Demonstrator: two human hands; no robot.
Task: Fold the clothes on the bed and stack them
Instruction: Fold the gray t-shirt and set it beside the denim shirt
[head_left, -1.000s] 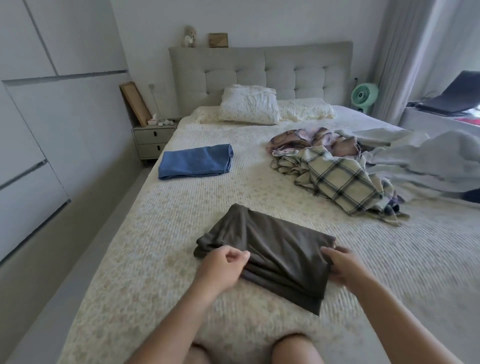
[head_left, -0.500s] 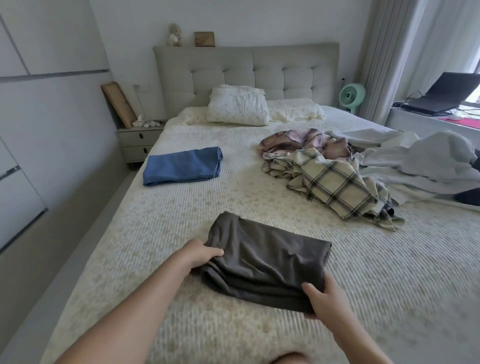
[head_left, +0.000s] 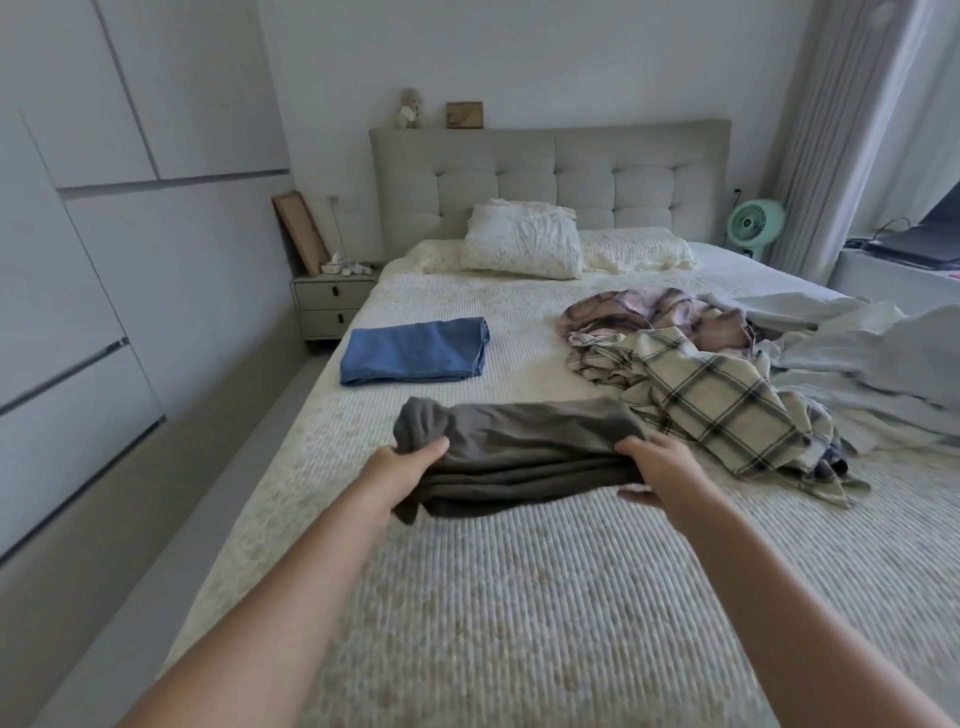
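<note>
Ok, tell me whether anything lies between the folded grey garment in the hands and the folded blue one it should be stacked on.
Nothing visible does. Left hand and right hand hold the grey garment above the bedspread; only bare bedspread separates it from the blue garment. The plaid pile lies off to the right.

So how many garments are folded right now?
2. The blue one lies on the bed's left side; the grey one is held in both hands. The pile at right is unfolded and may hide more.
</note>
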